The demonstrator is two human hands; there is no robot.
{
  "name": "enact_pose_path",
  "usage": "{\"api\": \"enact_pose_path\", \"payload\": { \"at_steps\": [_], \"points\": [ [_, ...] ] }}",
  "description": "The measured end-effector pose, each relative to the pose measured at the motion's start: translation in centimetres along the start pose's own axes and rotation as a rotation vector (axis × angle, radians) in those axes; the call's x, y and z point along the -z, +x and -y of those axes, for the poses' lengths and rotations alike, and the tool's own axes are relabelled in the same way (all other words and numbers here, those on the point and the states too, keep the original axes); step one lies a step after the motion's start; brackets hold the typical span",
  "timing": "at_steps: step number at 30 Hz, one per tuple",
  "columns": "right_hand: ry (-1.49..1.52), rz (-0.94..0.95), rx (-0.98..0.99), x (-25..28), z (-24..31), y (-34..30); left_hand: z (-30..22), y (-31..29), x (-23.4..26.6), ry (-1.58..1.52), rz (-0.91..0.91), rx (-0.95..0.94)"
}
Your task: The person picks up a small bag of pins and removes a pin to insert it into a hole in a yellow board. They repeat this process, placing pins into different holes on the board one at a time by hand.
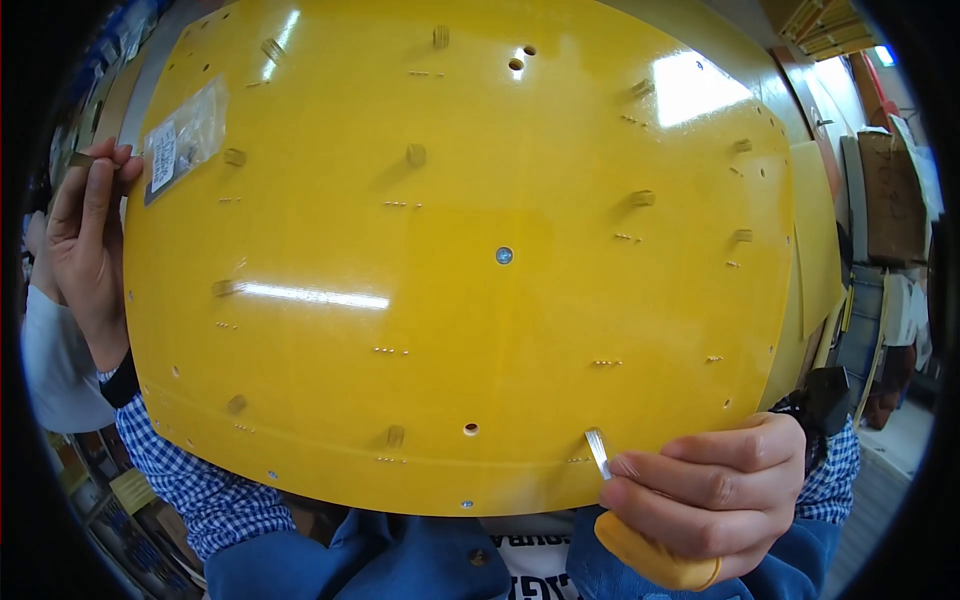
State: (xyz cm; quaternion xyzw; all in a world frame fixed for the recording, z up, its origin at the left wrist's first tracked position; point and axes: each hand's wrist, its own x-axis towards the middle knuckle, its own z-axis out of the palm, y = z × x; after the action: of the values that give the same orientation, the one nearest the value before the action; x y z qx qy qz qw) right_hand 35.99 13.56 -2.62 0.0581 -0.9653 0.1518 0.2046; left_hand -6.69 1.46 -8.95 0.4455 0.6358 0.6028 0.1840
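Note:
A big glossy yellow board (560, 310) takes up most of the view. Short bundles of thin metal pins (415, 155) stand up from it, and small rows of dots lie close by. At the board's lower right edge, my right hand (725, 490) pinches a thin silver metal strip (597, 452) whose far end reaches the board's face. A yellow rounded piece (655, 555) shows under those fingers; whether it is worn or held I cannot make out. My left hand (92, 225) is beside the board's left edge, fingertips closed on a small dark metallic strip (80, 160).
A clear plastic bag (187, 140) with a white label and small parts lies on the board's upper left. The board has several holes and a screw (504, 256) near its middle. To the right are a cardboard box (893, 200) and other yellow sheets (818, 240).

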Motion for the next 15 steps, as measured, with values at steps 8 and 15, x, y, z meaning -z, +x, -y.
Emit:
{"api": "enact_pose_path", "payload": {
  "at_steps": [8,15],
  "points": [
    [-0.088,-0.109,-0.035,-0.72,0.31,0.17,-0.13,-0.19,0.22,0.018,0.015,-0.014],
    [-0.213,-0.093,0.09,-1.08,0.06,-0.01,-0.42,-0.23,-0.14,0.019,0.007,-0.017]
  ]
}}
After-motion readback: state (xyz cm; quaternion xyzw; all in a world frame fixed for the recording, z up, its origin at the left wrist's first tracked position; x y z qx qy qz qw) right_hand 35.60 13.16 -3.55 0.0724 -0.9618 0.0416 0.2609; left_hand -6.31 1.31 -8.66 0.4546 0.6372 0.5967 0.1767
